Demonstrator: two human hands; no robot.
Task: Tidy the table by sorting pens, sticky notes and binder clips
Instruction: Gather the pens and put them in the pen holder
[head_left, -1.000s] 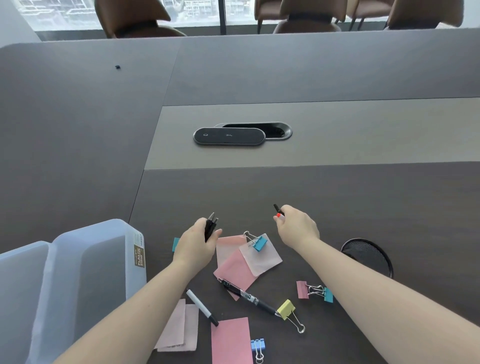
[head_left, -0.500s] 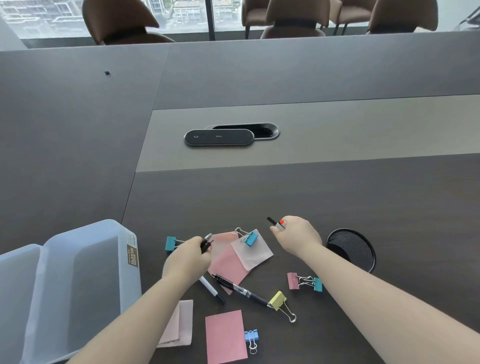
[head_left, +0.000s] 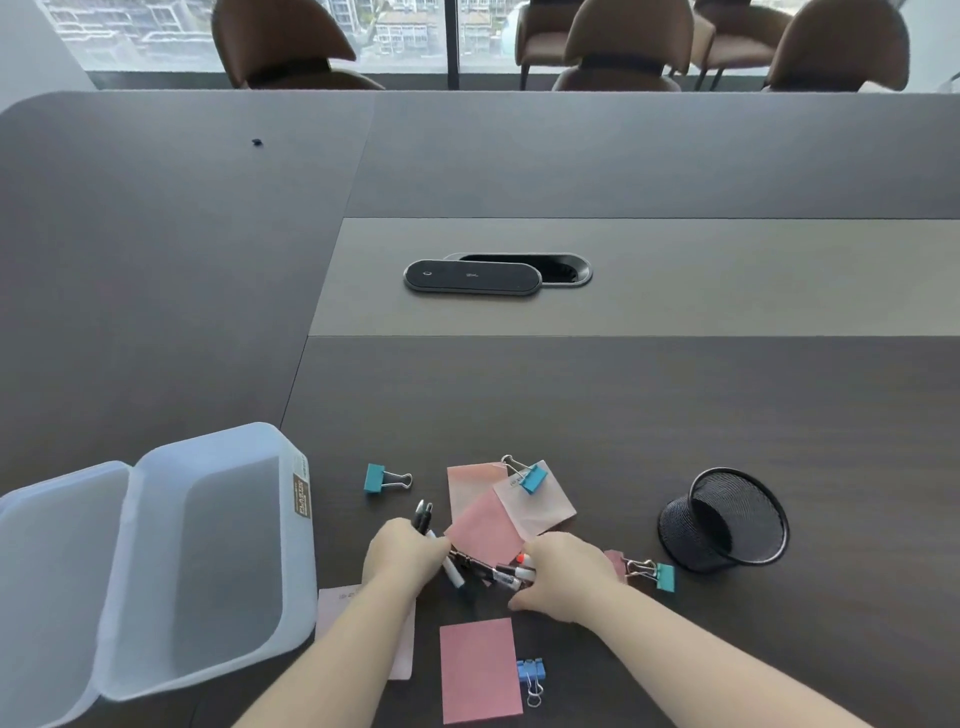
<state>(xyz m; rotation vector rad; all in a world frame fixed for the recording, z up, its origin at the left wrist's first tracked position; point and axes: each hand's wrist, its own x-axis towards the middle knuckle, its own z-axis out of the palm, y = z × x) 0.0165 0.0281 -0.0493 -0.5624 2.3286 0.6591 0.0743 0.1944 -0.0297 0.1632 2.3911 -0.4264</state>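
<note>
My left hand (head_left: 402, 558) is closed around black pens (head_left: 423, 514) whose tips stick up past my fingers. My right hand (head_left: 563, 577) holds a pen with a red end (head_left: 522, 562) and rests over a black pen (head_left: 480, 566) lying on the table. Pink sticky notes (head_left: 485, 525) overlap between my hands, and another pink sticky note (head_left: 478, 670) lies nearer me. Binder clips are scattered: a teal one (head_left: 376, 479), a blue one (head_left: 532, 478) on the notes, a pink-and-teal pair (head_left: 647, 570), and a blue one (head_left: 530, 673).
A translucent plastic box (head_left: 218, 566) with its lid open stands at the left. A black mesh pen cup (head_left: 724, 519) lies tipped at the right. A pale note (head_left: 337, 608) lies under my left forearm. A black cable-port cover (head_left: 472, 277) sits farther back.
Both hands have drawn back toward me and closer together, over the black pen. My right hand now covers the yellow clip. The camera has tilted, and the mesh cup shows more fully.
</note>
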